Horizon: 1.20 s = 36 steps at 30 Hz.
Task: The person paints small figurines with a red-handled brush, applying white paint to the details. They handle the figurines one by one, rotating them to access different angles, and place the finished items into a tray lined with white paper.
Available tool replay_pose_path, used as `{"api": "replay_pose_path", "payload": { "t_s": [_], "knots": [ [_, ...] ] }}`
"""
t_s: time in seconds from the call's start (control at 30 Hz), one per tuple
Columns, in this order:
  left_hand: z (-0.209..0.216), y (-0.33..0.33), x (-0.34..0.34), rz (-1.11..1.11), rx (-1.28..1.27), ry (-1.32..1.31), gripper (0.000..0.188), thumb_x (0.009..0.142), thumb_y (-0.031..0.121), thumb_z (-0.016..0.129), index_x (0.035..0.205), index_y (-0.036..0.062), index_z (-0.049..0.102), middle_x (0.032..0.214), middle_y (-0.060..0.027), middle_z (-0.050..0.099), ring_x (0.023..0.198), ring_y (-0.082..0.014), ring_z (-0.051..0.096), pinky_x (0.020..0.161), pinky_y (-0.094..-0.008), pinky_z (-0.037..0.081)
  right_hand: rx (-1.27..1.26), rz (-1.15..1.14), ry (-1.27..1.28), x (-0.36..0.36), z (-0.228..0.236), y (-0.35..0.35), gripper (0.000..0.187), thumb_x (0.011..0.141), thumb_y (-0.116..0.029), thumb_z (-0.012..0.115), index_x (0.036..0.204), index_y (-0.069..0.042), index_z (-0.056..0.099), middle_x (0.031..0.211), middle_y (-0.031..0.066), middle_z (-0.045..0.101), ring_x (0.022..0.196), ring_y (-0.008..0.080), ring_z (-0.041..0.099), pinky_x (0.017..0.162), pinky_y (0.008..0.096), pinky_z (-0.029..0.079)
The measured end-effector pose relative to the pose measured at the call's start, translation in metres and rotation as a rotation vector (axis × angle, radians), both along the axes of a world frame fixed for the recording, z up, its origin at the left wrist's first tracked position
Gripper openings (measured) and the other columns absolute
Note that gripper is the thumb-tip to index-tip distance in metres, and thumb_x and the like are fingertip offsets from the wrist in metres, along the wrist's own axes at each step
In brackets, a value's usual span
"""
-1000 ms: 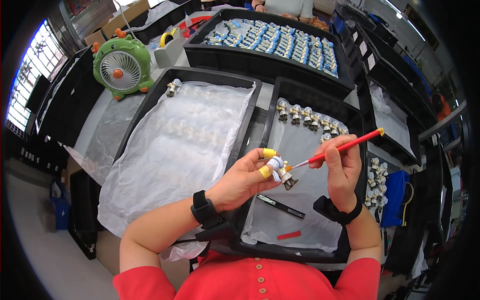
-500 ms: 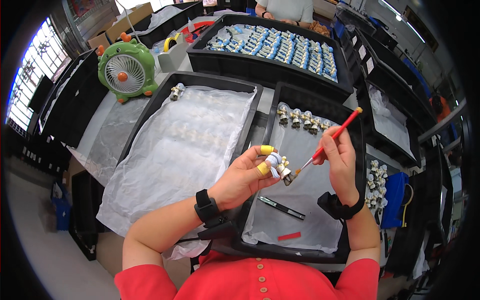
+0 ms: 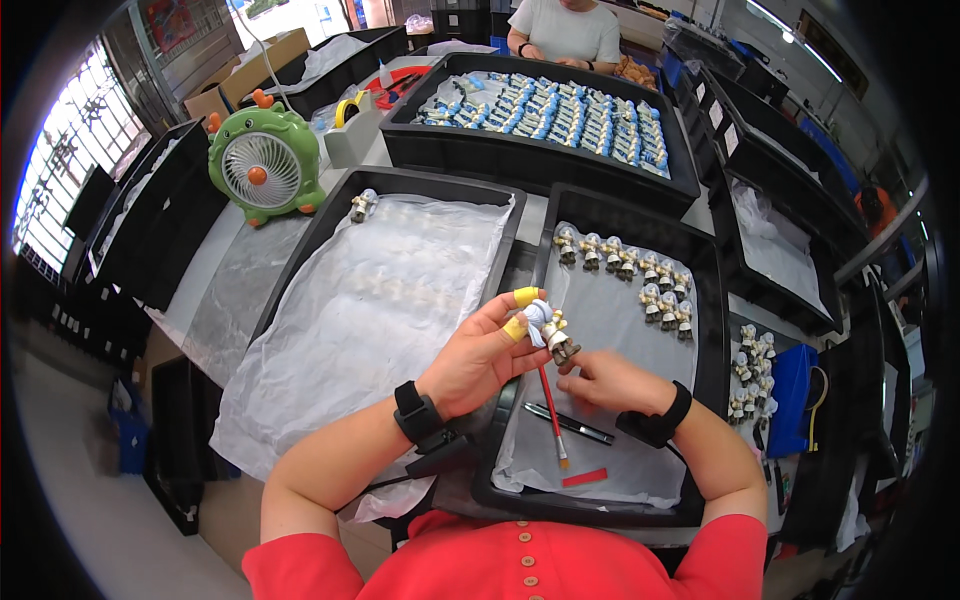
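A small figurine [image 3: 550, 335] with a pale blue-grey top, white body and dark feet is pinched in my left hand [image 3: 480, 355], its feet toward my right hand. Yellow tape wraps two of that hand's fingertips. My right hand [image 3: 615, 382] is low over the right tray, fingers partly bent near the figurine's feet, holding nothing I can see. Beside it a red-handled paintbrush [image 3: 552, 415] lies bristles toward me, its far end just under the figurine. A black utility knife [image 3: 575, 425] and a red strip [image 3: 584, 478] rest on the white lining.
Several similar figurines [image 3: 620, 260] stand in rows in the right black tray [image 3: 708, 300]. The left tray [image 3: 290, 270] has one figurine [image 3: 363, 205] in its far corner. Beyond are a green fan [image 3: 263, 165] and a big tray [image 3: 530, 160] of blue-white pieces. Across sits a person [image 3: 570, 35].
My right hand has let go of the paintbrush, which now lies on the tray lining, and has come down and left. More figurines show where that hand was. The left hand still holds its figurine.
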State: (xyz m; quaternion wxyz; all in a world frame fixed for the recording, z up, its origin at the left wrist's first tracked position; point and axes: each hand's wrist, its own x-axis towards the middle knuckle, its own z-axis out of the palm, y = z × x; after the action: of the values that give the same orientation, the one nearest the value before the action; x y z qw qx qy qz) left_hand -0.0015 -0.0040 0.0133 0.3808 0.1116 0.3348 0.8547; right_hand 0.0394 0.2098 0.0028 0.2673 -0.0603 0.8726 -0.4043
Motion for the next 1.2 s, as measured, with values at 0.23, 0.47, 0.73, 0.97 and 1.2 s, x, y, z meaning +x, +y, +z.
{"api": "replay_pose_path", "payload": {
  "t_s": [0.23, 0.47, 0.73, 0.97, 1.2],
  "knots": [
    [-0.005, 0.0, -0.001, 0.064, -0.014, 0.003, 0.037, 0.095, 0.015, 0.049, 0.13, 0.0097, 0.039, 0.12, -0.005, 0.052, 0.109, -0.0169, 0.054, 0.093, -0.033, 0.045, -0.281, -0.119, 0.689, 0.006, 0.029, -0.004, 0.036, 0.073, 0.001, 0.065, 0.104, -0.004, 0.047, 0.092, 0.0102, 0.057, 0.086, 0.0223, 0.059, 0.073, 0.0341, 0.048],
    [-0.006, 0.0, -0.001, 0.094, -0.058, -0.008, 0.038, 0.092, 0.016, 0.055, 0.127, 0.0089, 0.041, 0.123, -0.0073, 0.052, 0.11, -0.0178, 0.054, 0.092, -0.0326, 0.048, -0.118, -0.084, 1.056, 0.009, 0.028, -0.016, 0.041, 0.067, -0.003, 0.075, 0.099, -0.003, 0.05, 0.088, 0.0092, 0.056, 0.081, 0.0221, 0.058, 0.072, 0.0327, 0.048],
    [-0.004, 0.001, 0.0, 0.121, -0.119, -0.026, 0.035, 0.093, 0.022, 0.055, 0.123, 0.0088, 0.043, 0.122, -0.0082, 0.054, 0.108, -0.0189, 0.056, 0.09, -0.0314, 0.049, -0.209, -0.166, 0.973, 0.013, 0.027, -0.019, 0.033, 0.073, -0.004, 0.074, 0.097, -0.003, 0.052, 0.084, 0.0085, 0.059, 0.073, 0.0172, 0.06, 0.066, 0.0269, 0.05],
    [0.002, 0.002, 0.001, 0.093, -0.052, 0.025, 0.04, 0.096, 0.022, 0.049, 0.133, 0.0106, 0.039, 0.12, -0.0082, 0.055, 0.103, -0.0206, 0.06, 0.088, -0.0315, 0.049, -0.623, -0.344, 0.534, 0.009, 0.021, -0.014, 0.025, 0.084, -0.006, 0.065, 0.106, -0.001, 0.054, 0.09, 0.005, 0.062, 0.079, 0.0108, 0.061, 0.07, 0.0244, 0.05],
    [-0.01, -0.001, -0.001, 0.105, -0.071, 0.025, 0.042, 0.095, 0.018, 0.052, 0.134, 0.0105, 0.04, 0.112, -0.0056, 0.057, 0.089, -0.0146, 0.06, 0.08, -0.0274, 0.049, -0.822, -0.431, 0.171, 0.007, 0.023, -0.009, 0.021, 0.093, -0.016, 0.054, 0.108, -0.001, 0.053, 0.091, 0.0067, 0.062, 0.08, 0.014, 0.064, 0.071, 0.025, 0.052]
  ]
}}
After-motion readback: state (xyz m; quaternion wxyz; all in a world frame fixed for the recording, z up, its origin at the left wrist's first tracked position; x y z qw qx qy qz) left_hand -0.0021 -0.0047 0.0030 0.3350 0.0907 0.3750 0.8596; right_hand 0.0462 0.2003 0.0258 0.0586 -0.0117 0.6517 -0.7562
